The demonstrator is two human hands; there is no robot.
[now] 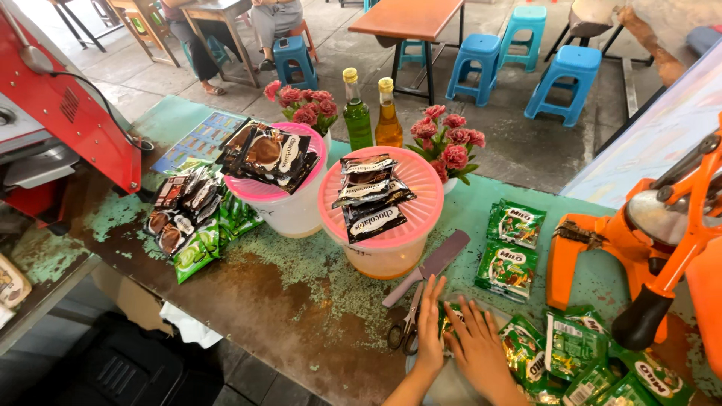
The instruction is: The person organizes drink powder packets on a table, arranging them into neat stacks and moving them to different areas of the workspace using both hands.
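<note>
Both hands are resting low at the near edge of the worn green counter [301, 293]. The left hand [431, 323] is lying flat with fingers pointing away, its grip open and holding nothing, just beside a pair of scissors [406, 325] whose handles are sitting at its left side. The right hand [481, 349] is also spread flat, grip open, pressing down on a green drink-mix sachet [449, 322] that is peeking out between the 2 hands.

More green sachets [579, 353] are lying in a loose heap just right of the right hand, and 2 more [513, 248] are lying farther back. A grey flat knife [430, 267] is lying diagonally just beyond the scissors, touching the base of a clear tub with a pink lid [421, 203]. Dark chocolate-drink sachets [368, 199] are stacked on that lid (a second pink-lidded tub [289, 203] to its left is carrying a similar stack). Behind the tubs, 2 bottles [372, 113], one green and one amber, are standing between pink flowers [447, 143]. An orange hand press [647, 240] is standing at the right, well apart from the hands.
</note>
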